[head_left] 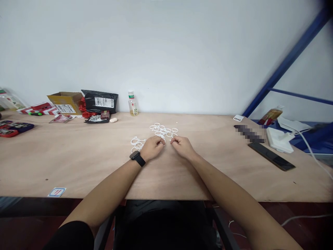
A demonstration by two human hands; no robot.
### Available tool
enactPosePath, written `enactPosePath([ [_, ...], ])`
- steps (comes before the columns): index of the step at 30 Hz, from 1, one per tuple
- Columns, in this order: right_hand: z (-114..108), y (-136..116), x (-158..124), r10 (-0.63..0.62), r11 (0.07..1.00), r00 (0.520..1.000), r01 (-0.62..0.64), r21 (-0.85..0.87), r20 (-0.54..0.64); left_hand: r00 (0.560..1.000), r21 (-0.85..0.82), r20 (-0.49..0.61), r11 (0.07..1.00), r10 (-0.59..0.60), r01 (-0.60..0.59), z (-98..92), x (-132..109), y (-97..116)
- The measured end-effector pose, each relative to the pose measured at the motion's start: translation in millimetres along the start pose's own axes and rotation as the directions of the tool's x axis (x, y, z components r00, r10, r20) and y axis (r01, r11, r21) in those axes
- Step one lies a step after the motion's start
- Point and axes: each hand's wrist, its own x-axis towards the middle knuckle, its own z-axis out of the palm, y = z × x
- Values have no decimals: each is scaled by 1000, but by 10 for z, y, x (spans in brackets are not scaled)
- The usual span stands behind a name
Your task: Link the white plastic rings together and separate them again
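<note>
My left hand (152, 148), with a black watch (137, 158) on its wrist, is closed in a pinch on a white plastic ring (163, 138) that shows partly beyond the fingertips. A short gap away, my right hand (182, 146) is also pinched closed; a tiny white bit shows at its fingertips, too small to name. Several white rings with small tabs (156, 133) lie loosely overlapping just beyond both hands. Another group of the same rings (134, 142) rests left of my left hand, partly hidden behind it.
Along the wall stand an open cardboard box (68, 103), a black parcel bag (100, 100) and a drink bottle (133, 104). At right lie a phone (272, 156), a white power adapter (279, 140) with a cable, and a blue metal frame (288, 57). A numbered card (57, 192) sits at the front edge.
</note>
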Motion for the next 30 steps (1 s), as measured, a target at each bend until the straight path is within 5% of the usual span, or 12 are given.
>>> enactPosePath([
  [10, -19, 11, -2, -86, 994, 996, 85, 70, 9, 1000, -24, 14, 999, -20, 21, -38, 18, 20],
  [14, 20, -13, -29, -98, 994, 990, 93, 49, 101, 1000, -10, 10, 1000, -23, 24, -43, 9, 1],
  [18, 50, -63, -78, -99, 994, 976, 104, -16, 196, 996, 87, -1, 992, -89, 89, -52, -2, -18],
  [22, 53, -124, -110, -196, 978, 937, 209, -15, 288, 990, 214, 101, 974, -99, 75, -53, 4, -45],
  [26, 45, -120, -89, -200, 978, 942, 209, -6, 270, 987, 337, 137, 941, -82, 31, -46, 12, -50],
  [30, 45, -27, -37, -127, 988, 969, 141, -56, 212, 992, 430, 61, 899, -112, 75, -44, 11, -49],
])
